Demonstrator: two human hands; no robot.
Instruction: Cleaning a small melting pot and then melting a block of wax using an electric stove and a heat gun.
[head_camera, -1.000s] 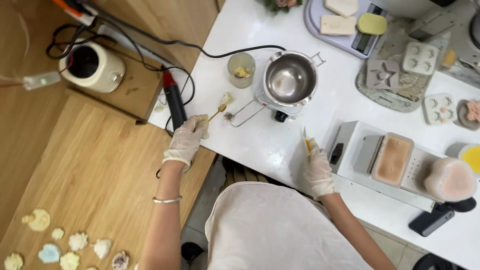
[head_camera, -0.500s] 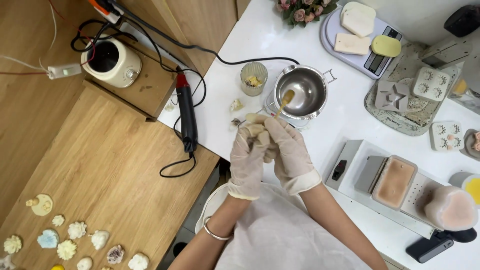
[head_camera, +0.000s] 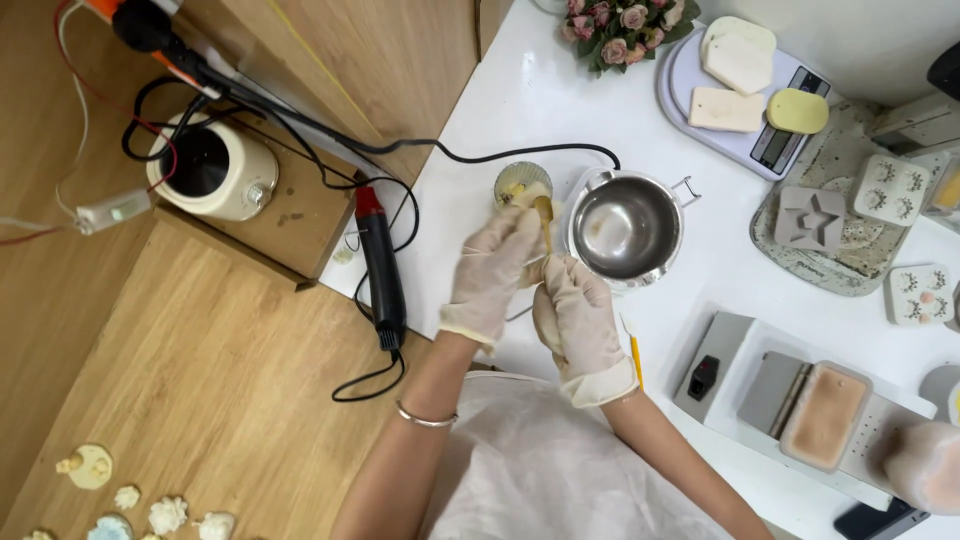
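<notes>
Both my gloved hands meet above the desk's front edge: left hand (head_camera: 490, 275) and right hand (head_camera: 578, 325) pinch a small stick (head_camera: 546, 222), its tip over the glass cup (head_camera: 520, 183). The pot (head_camera: 625, 228) beside it looks nearly empty. Wax bits sit in the cup; pouring looks not yet done.
</notes>
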